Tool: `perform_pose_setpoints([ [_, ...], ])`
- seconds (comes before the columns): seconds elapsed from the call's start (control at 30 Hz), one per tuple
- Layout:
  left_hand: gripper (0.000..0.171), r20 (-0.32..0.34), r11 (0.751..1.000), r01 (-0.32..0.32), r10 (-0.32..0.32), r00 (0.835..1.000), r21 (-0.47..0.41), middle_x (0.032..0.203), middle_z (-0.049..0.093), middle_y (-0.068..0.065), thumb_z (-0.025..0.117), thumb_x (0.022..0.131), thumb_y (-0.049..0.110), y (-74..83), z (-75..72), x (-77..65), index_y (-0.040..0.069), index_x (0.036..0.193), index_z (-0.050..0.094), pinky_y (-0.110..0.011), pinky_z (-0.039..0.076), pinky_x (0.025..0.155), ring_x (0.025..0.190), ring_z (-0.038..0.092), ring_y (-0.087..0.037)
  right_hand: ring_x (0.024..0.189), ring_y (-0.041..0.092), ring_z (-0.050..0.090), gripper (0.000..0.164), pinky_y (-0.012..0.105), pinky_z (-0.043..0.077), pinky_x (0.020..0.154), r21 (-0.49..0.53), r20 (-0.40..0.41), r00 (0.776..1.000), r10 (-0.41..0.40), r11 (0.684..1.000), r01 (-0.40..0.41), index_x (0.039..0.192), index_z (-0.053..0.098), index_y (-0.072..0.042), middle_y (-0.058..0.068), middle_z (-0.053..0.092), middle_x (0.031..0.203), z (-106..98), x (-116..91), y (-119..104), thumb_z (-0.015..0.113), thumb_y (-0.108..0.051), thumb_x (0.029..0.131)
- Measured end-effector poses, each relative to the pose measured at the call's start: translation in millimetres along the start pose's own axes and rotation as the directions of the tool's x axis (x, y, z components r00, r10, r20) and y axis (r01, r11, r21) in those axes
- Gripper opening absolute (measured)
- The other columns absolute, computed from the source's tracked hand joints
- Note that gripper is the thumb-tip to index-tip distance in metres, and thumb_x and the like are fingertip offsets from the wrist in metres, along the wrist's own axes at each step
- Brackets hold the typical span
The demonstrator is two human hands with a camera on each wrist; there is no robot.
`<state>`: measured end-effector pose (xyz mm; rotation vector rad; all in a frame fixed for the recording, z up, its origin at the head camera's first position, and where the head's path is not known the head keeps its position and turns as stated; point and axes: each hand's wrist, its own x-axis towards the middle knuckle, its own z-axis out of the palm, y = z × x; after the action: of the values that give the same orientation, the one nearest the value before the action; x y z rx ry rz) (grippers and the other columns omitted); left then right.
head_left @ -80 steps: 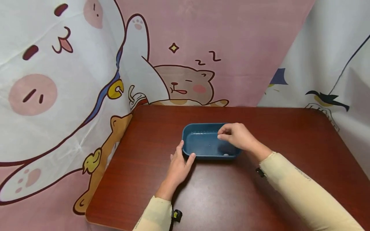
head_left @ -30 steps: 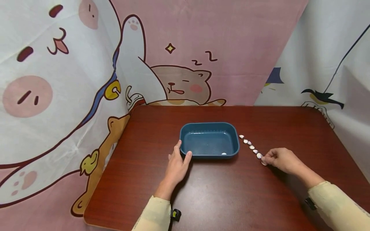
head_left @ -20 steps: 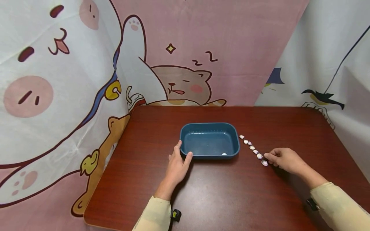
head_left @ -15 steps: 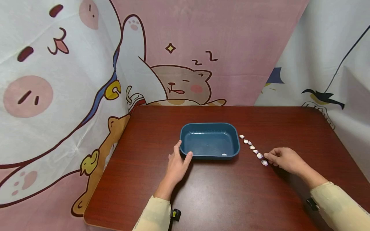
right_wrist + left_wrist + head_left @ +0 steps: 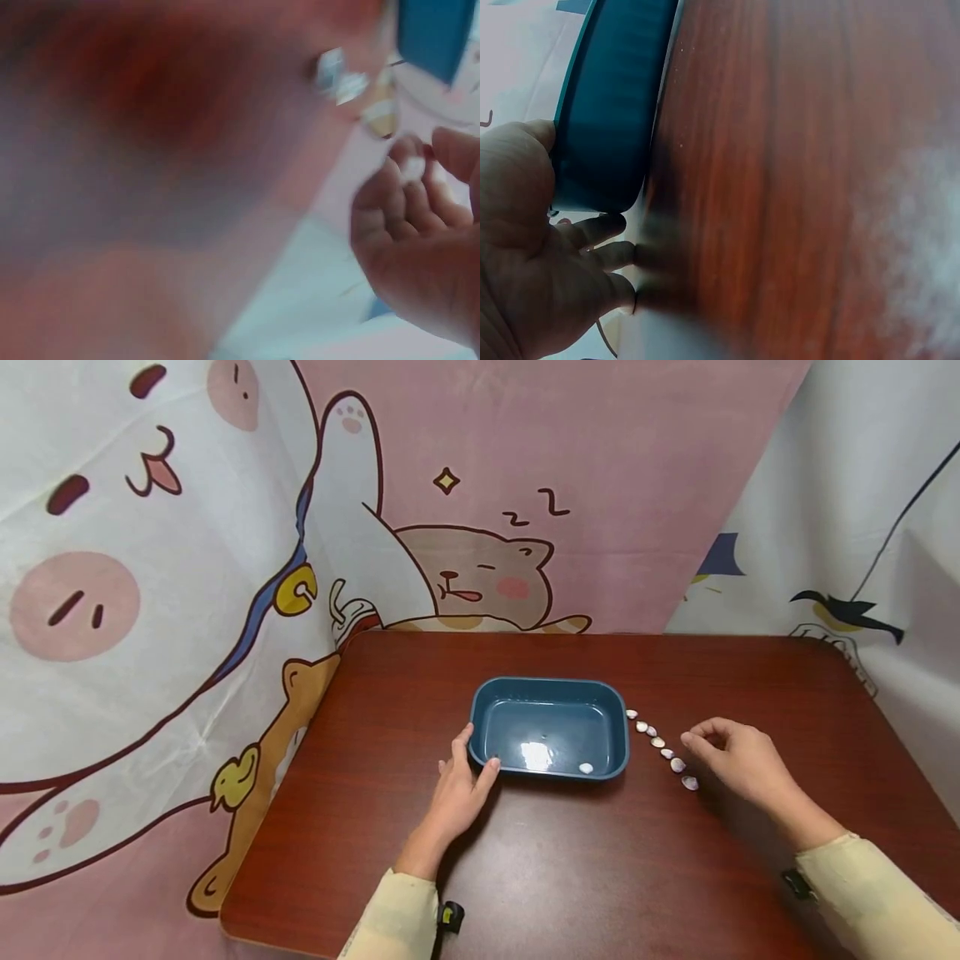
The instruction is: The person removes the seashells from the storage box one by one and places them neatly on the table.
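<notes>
My left hand [image 5: 456, 793] holds the near left corner of a dark blue plastic box [image 5: 540, 689], thumb at the front and fingers along the left side. The left wrist view shows the thumb by the box wall [image 5: 615, 97] and the other fingers below. Inside the box, near its front right, lies one small white seashell [image 5: 586, 768]. My right hand [image 5: 750, 764] hovers over the table right of a slanting row of several small seashells [image 5: 667, 753]. Its thumb and forefinger are bent towards each other, with no shell seen between them; the right wrist view is blurred.
The reddish-brown wooden table [image 5: 570, 868] extends around the box and shells. Patterned cloth with cartoon animals [image 5: 487, 577] hangs behind and to the left. A white cloth [image 5: 892, 527] hangs on the right.
My right hand went from over the box to the near end of the shell row, left a shell visible there, and has now lifted off. The box has tipped slightly and its shell shifted.
</notes>
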<state>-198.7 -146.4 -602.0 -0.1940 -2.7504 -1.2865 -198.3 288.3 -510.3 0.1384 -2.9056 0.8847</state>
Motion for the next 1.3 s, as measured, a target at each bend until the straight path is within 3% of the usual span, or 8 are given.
perform_pose_setpoints([
  [0.1,0.081,0.006,1.000,-0.013,0.013,1.000,0.009,0.176,0.033,0.004,0.056,0.105,0.062,-1.2,-1.6,0.3,0.033,0.170,0.017,-0.078,0.015,0.125,0.142,0.058,-0.043,0.063,0.003,0.054,0.013,0.025,0.043,0.058,0.032,-0.101,0.988,-0.113,0.993,0.117,0.104,0.075,-0.015,0.001,0.073,0.081,0,4,-37,0.078,-0.027,0.100],
  [0.2,0.081,0.000,0.999,-0.030,0.030,1.000,0.014,0.176,0.033,0.003,0.055,0.106,0.062,0.9,-4.5,-0.7,0.032,0.170,0.016,-0.080,0.016,0.124,0.139,0.058,-0.048,0.066,0.003,0.059,0.010,0.024,0.051,0.059,0.028,-0.089,0.952,-0.294,0.954,0.298,0.104,0.076,-0.015,-0.001,0.074,0.085,7,15,-72,0.082,-0.015,0.096],
  [0.37,0.079,-0.009,0.998,-0.055,0.055,0.998,-0.039,0.174,0.037,-0.006,0.054,0.107,0.059,16.2,-14.0,-6.8,0.023,0.169,0.020,-0.084,0.016,0.119,0.137,0.056,-0.056,0.087,0.012,0.071,0.019,0.035,0.062,0.077,0.006,0.251,0.820,-0.514,0.848,0.530,0.108,0.079,-0.011,0.002,0.080,0.102,31,44,-108,0.083,-0.004,0.091],
  [0.5,0.078,0.016,0.999,-0.038,0.039,0.999,-0.036,0.174,0.037,-0.010,0.052,0.109,0.057,32.3,-18.9,-11.1,0.018,0.169,0.021,-0.084,0.017,0.119,0.141,0.053,-0.055,0.086,0.012,0.070,0.022,0.036,0.061,0.077,-0.026,0.501,0.716,-0.486,0.819,0.574,0.106,0.081,-0.012,0.001,0.080,0.099,51,60,-116,0.087,-0.003,0.086],
  [0.63,0.077,0.060,1.000,-0.004,0.004,0.998,-0.016,0.175,0.035,-0.011,0.054,0.110,0.051,43.9,-22.1,-11.5,0.014,0.169,0.021,-0.083,0.014,0.122,0.145,0.050,-0.053,0.076,0.005,0.063,0.018,0.031,0.059,0.071,-0.056,0.584,0.665,-0.465,0.795,0.605,0.095,0.082,-0.016,-0.004,0.078,0.088,66,65,-116,0.088,-0.003,0.084],
  [0.87,0.081,-0.002,0.999,-0.030,0.030,1.000,-0.013,0.175,0.037,-0.002,0.054,0.105,0.065,14.1,-3.6,-2.5,0.031,0.169,0.018,-0.085,0.015,0.119,0.144,0.053,-0.049,0.064,0.004,0.052,0.026,0.025,0.050,0.060,-0.080,0.557,0.683,-0.473,0.788,0.611,0.077,0.077,-0.020,-0.009,0.070,0.072,79,68,-115,0.085,0.004,0.082],
  [1.17,0.077,0.083,0.998,0.054,-0.057,0.995,0.030,0.177,0.031,-0.009,0.057,0.110,0.046,51.0,-25.4,-10.9,0.014,0.169,0.018,-0.078,0.014,0.126,0.146,0.051,-0.047,0.069,0.007,0.057,0.019,0.028,0.053,0.066,-0.056,0.498,0.730,-0.467,0.823,0.565,0.087,0.075,-0.014,-0.005,0.071,0.078,96,77,-119,0.090,-0.003,0.081],
  [1.3,0.079,0.076,0.998,0.055,-0.056,0.995,0.021,0.176,0.032,-0.011,0.056,0.110,0.049,52.3,-25.5,-12.1,0.013,0.169,0.019,-0.078,0.014,0.125,0.145,0.051,-0.050,0.072,0.012,0.057,0.017,0.032,0.053,0.068,-0.089,0.445,0.791,-0.420,0.858,0.505,0.090,0.073,-0.011,-0.001,0.069,0.080,101,83,-121,0.089,-0.008,0.084],
])
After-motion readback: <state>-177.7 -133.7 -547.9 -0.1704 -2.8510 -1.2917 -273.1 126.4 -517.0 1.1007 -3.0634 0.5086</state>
